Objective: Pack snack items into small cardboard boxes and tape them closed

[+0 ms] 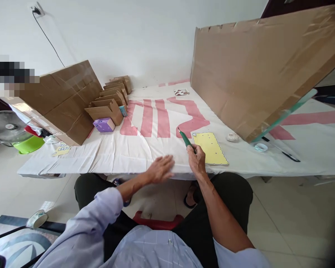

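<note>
My right hand (197,159) is wrapped round a green-handled tool with a small pointed tip (185,139). The tip points forward and left over the white cloth; its exact kind is too small to make out. Just right of that hand, a yellow scalloped-edge card (210,148) with small dark marks lies flat, its left side partly covered by the hand. My left hand (161,169) hovers near the table's front edge, palm down and slightly blurred. Its fingers are stretched out and hold nothing.
Cardboard panels stand at left (64,100) and right (257,67). Several open cardboard boxes (104,111) line the back left, beside a purple box (104,125). A tape roll (232,137), a white lid-like ring (260,147) and a black-ended tool (292,156) lie at right.
</note>
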The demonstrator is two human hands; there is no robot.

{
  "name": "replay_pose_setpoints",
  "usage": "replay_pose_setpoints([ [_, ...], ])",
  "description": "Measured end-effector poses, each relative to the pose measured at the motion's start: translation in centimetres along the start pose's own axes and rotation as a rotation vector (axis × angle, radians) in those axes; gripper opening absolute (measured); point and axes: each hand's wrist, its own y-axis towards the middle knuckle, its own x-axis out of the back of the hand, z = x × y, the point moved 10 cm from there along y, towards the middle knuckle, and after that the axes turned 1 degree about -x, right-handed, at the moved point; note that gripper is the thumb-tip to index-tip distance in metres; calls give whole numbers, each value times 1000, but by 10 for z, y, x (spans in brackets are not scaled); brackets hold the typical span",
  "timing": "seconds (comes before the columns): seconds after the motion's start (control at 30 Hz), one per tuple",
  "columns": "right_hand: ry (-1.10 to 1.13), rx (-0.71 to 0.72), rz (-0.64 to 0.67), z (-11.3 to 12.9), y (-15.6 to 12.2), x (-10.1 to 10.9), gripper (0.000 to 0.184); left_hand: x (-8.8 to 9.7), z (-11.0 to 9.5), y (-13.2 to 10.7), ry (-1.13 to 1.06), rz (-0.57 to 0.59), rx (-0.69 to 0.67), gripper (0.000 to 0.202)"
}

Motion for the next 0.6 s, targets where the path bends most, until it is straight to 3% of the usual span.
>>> replay_pose_setpoints([
  [0.1,-73,45,19,3,0,-8,51,-11,-64,-63,-208,85,-208,66],
  [0.17,-174,96,31,7,-2,-17,50,-2,-74,-82,-284,90,-233,57],
  [0.23,-312,156,49,12,-5,-26,48,21,-49,-84,-218,-39,-109,53],
  [0.3,-469,209,80,15,-9,-35,44,46,-6,-84,-72,-194,100,54],
  [0.4,-680,276,121,15,-14,-44,37,51,45,-94,97,-223,340,62],
  [0.47,-768,318,130,15,-15,-46,35,39,58,-107,172,-179,403,69],
  [0.6,-861,363,149,17,-19,-49,33,18,51,-142,236,-178,429,76],
])
